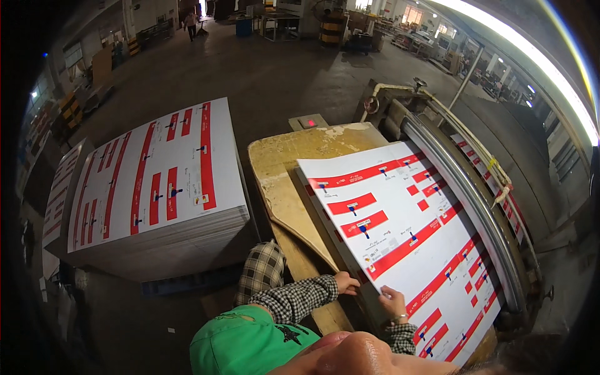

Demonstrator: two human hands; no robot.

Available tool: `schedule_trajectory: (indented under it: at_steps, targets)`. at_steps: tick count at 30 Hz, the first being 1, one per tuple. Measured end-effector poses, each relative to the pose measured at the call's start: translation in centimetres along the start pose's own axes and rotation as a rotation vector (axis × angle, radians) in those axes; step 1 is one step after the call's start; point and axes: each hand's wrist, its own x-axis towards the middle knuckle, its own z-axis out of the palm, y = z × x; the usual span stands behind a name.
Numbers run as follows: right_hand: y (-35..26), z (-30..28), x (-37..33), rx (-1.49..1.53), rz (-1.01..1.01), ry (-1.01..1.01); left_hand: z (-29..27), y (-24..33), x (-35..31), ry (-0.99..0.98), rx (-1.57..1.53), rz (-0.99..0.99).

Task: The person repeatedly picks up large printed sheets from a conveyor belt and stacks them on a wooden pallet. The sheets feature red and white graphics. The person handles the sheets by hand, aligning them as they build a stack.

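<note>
A large white printed sheet (400, 234) with red bands and small blue figures lies on the feed table of a roller machine. Its far right edge runs in at a long metal roller (459, 197). My right hand (394, 302), with a band at the wrist, pinches the sheet's near left edge. Just left of it, apart from this edge, my left hand (345, 283) is closed beside the side of the table (272, 162). Whatever its fingers may hold is hidden.
To the left stands a tall stack of similar printed sheets (150, 169), with another stack (59, 187) beyond it. A pale pipe frame (465, 137) and a handwheel (371, 104) flank the roller. A small box with a red light (308, 122) sits behind the table. Far off, a person (190, 25) is on the floor.
</note>
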Motion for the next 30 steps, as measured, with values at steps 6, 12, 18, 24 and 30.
schedule_trajectory:
  at_steps: [6,12,18,24,30]
  targets:
    - [-1.2,0.1,-1.8,-0.019,-0.261,0.228,-1.4,-0.9,1.6,0.312,0.712,-0.02]
    - [1.9,3.6,-2.2,-0.107,-0.095,0.164,0.1,-1.1,1.5,0.19,0.11,0.055]
    - [4.4,1.1,3.0,-0.273,0.109,0.222,0.6,0.7,-1.2,0.033,-0.071,-0.046]
    - [5.2,3.4,4.1,-0.562,-0.112,0.209,1.1,1.0,-1.6,-0.054,-0.038,-0.026]
    - [2.4,2.3,0.7,-0.666,-0.136,-0.01,0.9,1.6,-2.7,-0.132,0.052,0.015]
